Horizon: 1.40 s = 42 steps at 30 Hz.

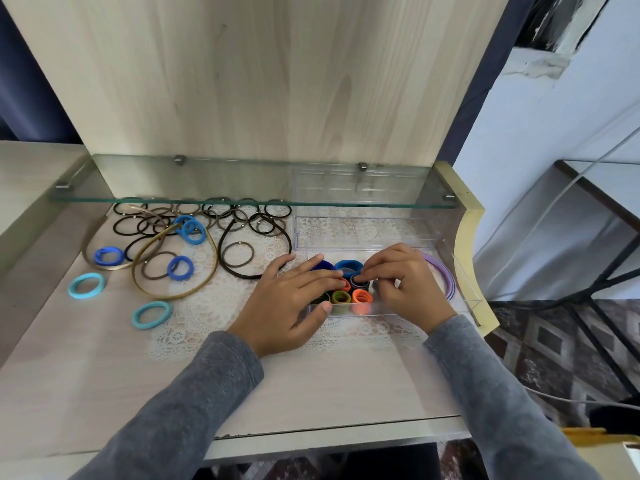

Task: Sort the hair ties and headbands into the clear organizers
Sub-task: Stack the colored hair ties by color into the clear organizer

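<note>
Hair ties [204, 233] lie loose in a heap toward the table's back-left, under the glass shelf [242, 199]; a few blue ties [180, 267] and two teal ones [151, 314] sit nearer the left edge, with a gold headband [207, 271] and a dark headband [256, 275] looped among them. I see the near organizer [346, 311] toward the table's right edge, already packed with rolled ties — orange [362, 296], olive [340, 298], blue [349, 265]. A purple headband [446, 275] curves along its right side. A second, seemingly empty organizer [363, 233] sits just behind it.

My left hand [294, 299] lies flat over the organizer's left part, fingers together and pressing down on ties, thumb on the front wall. My right hand [398, 282] pinches a dark tie [358, 279], fingertips closed on it, in the middle of the box.

The risk, as I judge it, is crowding: the rolled ties are springy and stand tight against each other, so pushing one more in could pop a neighbour out or unroll it. The light box could also slide on the lace mat [207, 306] toward the right edge if I press sideways. I would press straight down, with the left hand holding the box.
</note>
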### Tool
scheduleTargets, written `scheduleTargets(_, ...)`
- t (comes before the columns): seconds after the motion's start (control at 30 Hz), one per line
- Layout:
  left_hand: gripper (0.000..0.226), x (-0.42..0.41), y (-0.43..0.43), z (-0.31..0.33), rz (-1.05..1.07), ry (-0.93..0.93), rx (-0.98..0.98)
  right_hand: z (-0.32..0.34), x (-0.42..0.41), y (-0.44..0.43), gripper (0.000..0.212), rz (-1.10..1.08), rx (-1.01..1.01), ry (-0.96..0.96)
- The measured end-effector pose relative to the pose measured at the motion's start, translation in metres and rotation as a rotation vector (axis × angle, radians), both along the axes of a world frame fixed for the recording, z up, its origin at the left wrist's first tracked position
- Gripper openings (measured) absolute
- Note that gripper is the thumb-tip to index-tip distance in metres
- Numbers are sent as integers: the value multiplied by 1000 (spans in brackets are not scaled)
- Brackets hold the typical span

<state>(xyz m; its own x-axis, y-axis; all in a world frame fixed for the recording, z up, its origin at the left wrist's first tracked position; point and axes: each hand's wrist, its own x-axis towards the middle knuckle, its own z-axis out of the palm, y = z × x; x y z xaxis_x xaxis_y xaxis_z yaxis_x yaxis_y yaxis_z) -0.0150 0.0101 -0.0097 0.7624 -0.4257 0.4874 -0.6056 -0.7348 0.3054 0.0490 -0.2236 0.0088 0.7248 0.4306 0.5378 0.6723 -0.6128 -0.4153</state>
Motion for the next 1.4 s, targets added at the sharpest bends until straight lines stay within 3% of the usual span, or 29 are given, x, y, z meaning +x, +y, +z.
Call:
scheduleTargets(0.5,41,-1,0,1,-8,-5,0,1,-2,2,40,29,-36,50)
scheduleTargets(0.73,43,-1,0,1,6,11,-16,5,-3,-1,35,-146,89,67)
scheduleTargets(1.07,44,0,-1,-1,95,-2,-4,12,-3,10,25,-281,-342,177)
scheduleTargets(1.27,46,0,0,-1,108,-2,-9,15,-4,14,25,-282,-409,203)
scheduleTargets(1.4,45,0,-3,4,112,-60,106,15,-5,14,24,-291,-407,205)
